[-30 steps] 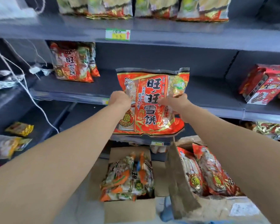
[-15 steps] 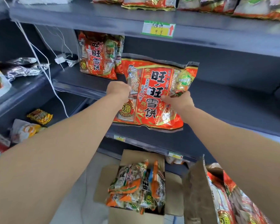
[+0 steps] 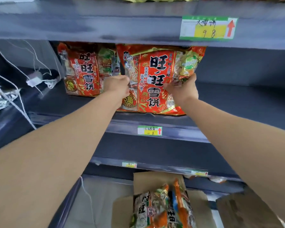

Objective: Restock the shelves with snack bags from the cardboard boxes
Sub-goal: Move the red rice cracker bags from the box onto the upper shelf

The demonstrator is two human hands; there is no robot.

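Red-and-orange foil snack bag [image 3: 156, 76] with big black characters: upright, face out, on the middle dark grey metal shelf [image 3: 237, 102], just beside a matching red bag [image 3: 82, 71] on its left. Its top edge is tucked behind the lip of the upper grey shelf [image 3: 105, 22].

Head view, the only one:
- Left hand [image 3: 118, 86] grips the bag's left side, knuckles toward the camera, fingers curled. Right hand [image 3: 183, 89] pinches the right side, thumb on the front. My read: a two-sided hold keeps the floppy bag flat and square while it goes in next to its neighbour.
- Bottom seam sits at the shelf's front lip. Can't tell whether the weight is on the shelf yet or in the hands.
- Brown cardboard box [image 3: 156, 180] on the floor below is open, with more bags [image 3: 155, 209] inside, so stock remains.

Hidden or unclear:
- Right-hand fingers are behind the bag; left fingertips are out of sight.
- Depth behind the neighbour bag is too dark to tell.
- Second brown box [image 3: 247, 209] is cut off at the lower right, contents unseen.
- Green-and-yellow price label [image 3: 207, 28] carries handwriting I can't reliably read.
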